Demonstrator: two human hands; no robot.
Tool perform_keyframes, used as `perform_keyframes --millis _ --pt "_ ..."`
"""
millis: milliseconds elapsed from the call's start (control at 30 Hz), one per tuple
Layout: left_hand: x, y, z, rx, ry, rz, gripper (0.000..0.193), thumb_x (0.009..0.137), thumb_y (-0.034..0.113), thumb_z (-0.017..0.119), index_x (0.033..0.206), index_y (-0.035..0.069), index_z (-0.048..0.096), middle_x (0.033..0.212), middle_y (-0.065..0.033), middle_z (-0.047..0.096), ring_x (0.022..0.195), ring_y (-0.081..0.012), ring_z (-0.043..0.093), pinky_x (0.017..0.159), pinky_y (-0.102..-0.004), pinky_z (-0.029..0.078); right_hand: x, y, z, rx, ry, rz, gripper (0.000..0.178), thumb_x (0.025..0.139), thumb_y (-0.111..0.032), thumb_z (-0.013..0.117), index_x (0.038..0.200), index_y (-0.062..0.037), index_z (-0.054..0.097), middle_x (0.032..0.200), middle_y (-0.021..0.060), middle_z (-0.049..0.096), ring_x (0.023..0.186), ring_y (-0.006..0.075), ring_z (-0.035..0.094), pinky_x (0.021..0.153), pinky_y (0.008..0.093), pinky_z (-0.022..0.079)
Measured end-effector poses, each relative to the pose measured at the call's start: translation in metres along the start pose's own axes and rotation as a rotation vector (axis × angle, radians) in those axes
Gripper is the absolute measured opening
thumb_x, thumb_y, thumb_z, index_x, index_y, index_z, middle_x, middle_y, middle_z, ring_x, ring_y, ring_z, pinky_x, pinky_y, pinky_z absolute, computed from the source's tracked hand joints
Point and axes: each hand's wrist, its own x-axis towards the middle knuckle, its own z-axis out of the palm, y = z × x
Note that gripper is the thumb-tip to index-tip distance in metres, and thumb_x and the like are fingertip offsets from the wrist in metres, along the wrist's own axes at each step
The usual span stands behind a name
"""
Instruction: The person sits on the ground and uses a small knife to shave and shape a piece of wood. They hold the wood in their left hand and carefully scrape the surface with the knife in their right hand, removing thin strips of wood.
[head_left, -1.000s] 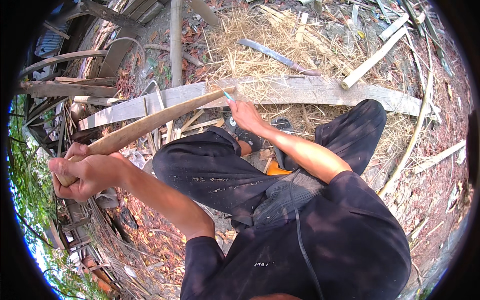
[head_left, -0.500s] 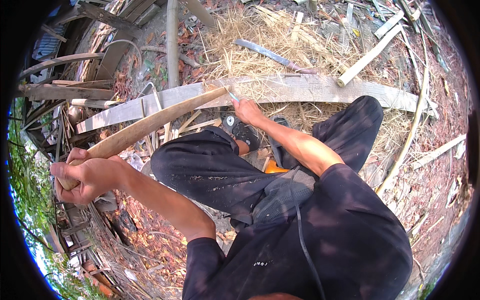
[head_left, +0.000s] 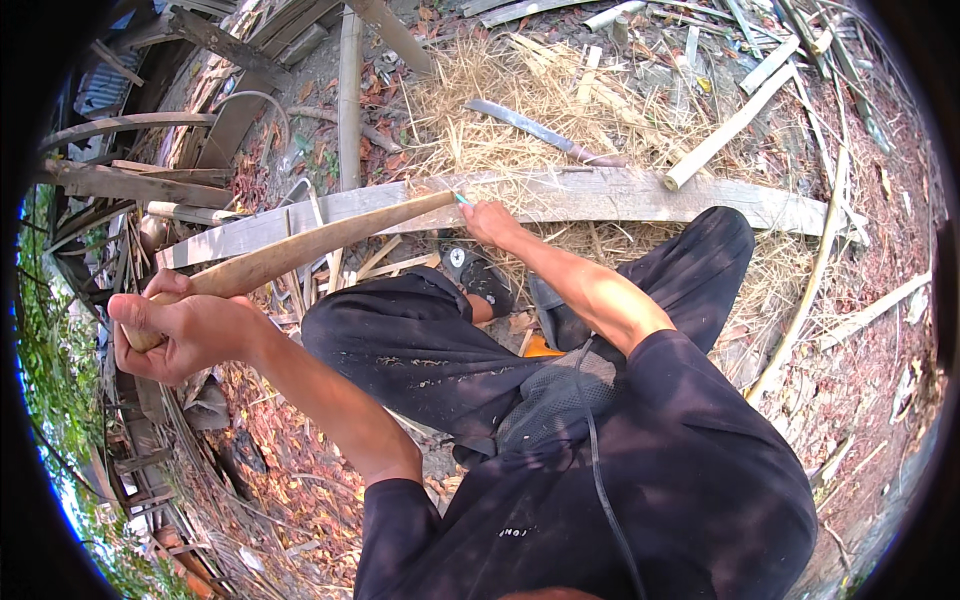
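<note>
My left hand (head_left: 190, 325) is gripping the wooden strip (head_left: 315, 241), crossing the plank's (head_left: 620, 200) near edge; my right hand (head_left: 490, 222) is pinching a teal tool (head_left: 461, 198) at its tip. Uneven pressure, I am judging, could cause slipping.

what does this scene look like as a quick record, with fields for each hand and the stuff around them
left hand: closed around the near end of a long wooden piece
right hand: holding a small blue-green object, kind unclear, at the wood's far tip
beyond hands: grey plank lying crosswise
on straw: long-bladed knife, brown handle
right side: pale pole, one end at the plank
</note>
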Motion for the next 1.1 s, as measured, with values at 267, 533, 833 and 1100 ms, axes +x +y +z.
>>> perform_keyframes --millis 267,533,833,1100 --pt "-0.002 0.008 0.009 -0.068 -0.069 0.013 0.031 0.089 0.023 0.061 0.09 0.0 0.041 0.052 -0.0058 0.046 0.042 -0.0113 0.042 0.04 -0.0231 0.038 -0.008 0.03 0.005 -0.17 0.04 0.068 0.057 0.096 -0.043 0.03 0.099 0.0036 0.062 0.103 0.0299 0.059 0.097 0.0405 0.059 0.084 0.0456 0.048" --pt "0.008 0.0 -0.013 -0.03 -0.063 -0.023 0.031 0.091 0.027 0.058 0.091 0.003 0.037 0.049 -0.0061 0.046 0.04 -0.0113 0.039 0.039 -0.0219 0.036 -0.035 -0.036 0.005 0.058 0.051 -0.014 0.057 0.095 -0.042 0.034 0.091 0.0075 0.062 0.085 0.0341 0.06 0.086 0.0476 0.059 0.081 0.051 0.046" --pt "0.006 -0.002 -0.023 -0.15 -0.108 -0.093 0.031 0.093 0.034 0.053 0.088 0.01 0.034 0.046 -0.0006 0.038 0.04 -0.009 0.033 0.038 -0.0226 0.034 -0.041 -0.025 -0.016 0.11 -0.056 -0.046 0.064 0.095 -0.046 0.032 0.079 0.0089 0.061 0.072 0.0338 0.058 0.079 0.0478 0.058 0.075 0.0504 0.046" --pt "0.005 0.001 -0.011 -0.281 -0.198 -0.107 0.032 0.092 0.034 0.055 0.088 0.008 0.036 0.048 -0.0054 0.044 0.04 -0.0111 0.04 0.038 -0.0225 0.034 -0.031 -0.017 -0.007 0.032 0.135 -0.098 0.062 0.095 -0.044 0.035 0.076 0.0091 0.061 0.066 0.035 0.055 0.073 0.0495 0.059 0.068 0.0513 0.047"
